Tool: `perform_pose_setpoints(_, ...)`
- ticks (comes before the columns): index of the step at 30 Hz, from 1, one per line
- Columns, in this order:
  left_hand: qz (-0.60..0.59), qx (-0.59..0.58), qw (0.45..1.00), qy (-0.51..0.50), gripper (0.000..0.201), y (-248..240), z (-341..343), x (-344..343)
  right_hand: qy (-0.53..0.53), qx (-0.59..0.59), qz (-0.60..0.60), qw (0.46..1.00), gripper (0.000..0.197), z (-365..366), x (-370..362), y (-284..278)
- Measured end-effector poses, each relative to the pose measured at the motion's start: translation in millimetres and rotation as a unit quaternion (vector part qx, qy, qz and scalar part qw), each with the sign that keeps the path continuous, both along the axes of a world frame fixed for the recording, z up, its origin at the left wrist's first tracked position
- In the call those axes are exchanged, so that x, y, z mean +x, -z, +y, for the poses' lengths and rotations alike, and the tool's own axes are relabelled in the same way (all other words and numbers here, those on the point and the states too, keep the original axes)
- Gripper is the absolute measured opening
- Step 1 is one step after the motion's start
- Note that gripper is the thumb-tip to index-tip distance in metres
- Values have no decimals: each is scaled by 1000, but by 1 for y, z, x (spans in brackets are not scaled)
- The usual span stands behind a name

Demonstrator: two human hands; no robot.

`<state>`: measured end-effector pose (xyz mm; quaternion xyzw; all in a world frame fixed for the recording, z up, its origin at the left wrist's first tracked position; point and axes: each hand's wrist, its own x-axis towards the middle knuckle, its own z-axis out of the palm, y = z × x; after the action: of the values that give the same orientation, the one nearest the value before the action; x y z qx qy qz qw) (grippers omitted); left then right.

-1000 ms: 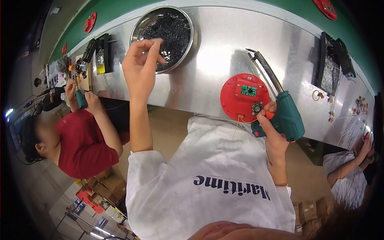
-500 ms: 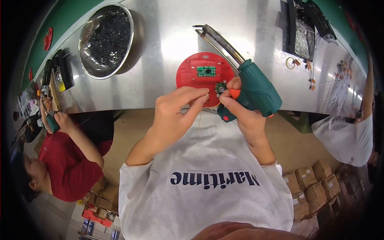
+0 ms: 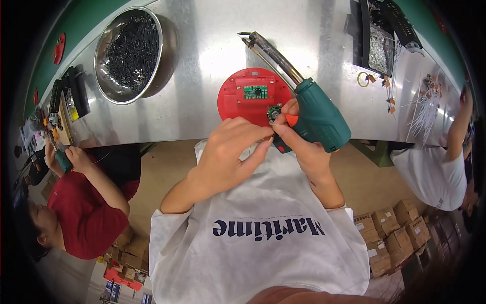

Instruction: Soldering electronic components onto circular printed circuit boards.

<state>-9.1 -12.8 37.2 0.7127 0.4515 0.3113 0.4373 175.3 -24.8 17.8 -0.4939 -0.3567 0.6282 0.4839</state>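
My right hand [image 3: 310, 149] is closed around the handle of a green soldering gun [image 3: 324, 114] with an orange trigger. Its thumb and forefinger also pinch a small round circuit board [image 3: 274, 112] by the edge. The gun's long metal barrel [image 3: 273, 53] points up and left, away from me. My left hand [image 3: 230, 149] is pinched shut beside the board, its fingertips near my right thumb. A thin wire shows faintly below those fingers; its end is hidden. Under both hands lies a red round plastic housing [image 3: 230, 104] with a green rectangular circuit board [image 3: 255, 91] in it.
A steel bowl [image 3: 158, 61] of short black wires stands at the far left. To the far right are a black tray [image 3: 380, 50], small orange-tipped parts [image 3: 369, 79] and a bundle of white wires [image 3: 428, 111]. Co-workers sit at both sides; the left one wears a red shirt [image 3: 88, 215].
My left hand has moved right and slightly down, its fingertips now close against my right thumb and the small board. The right hand keeps its hold. The whole view has shifted slightly.
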Motion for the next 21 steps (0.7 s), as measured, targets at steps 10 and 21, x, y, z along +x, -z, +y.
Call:
perform_pose_setpoints(10, 5, 33, 998, -62, 15, 11, -3, 6, 17, 14, 27, 999, 37, 1, -2, 2)
perform_pose_setpoints(21, -10, 13, 997, -75, 15, 12, -6, 8, 35, -48, 88, 994, 30, 0, -5, 4)
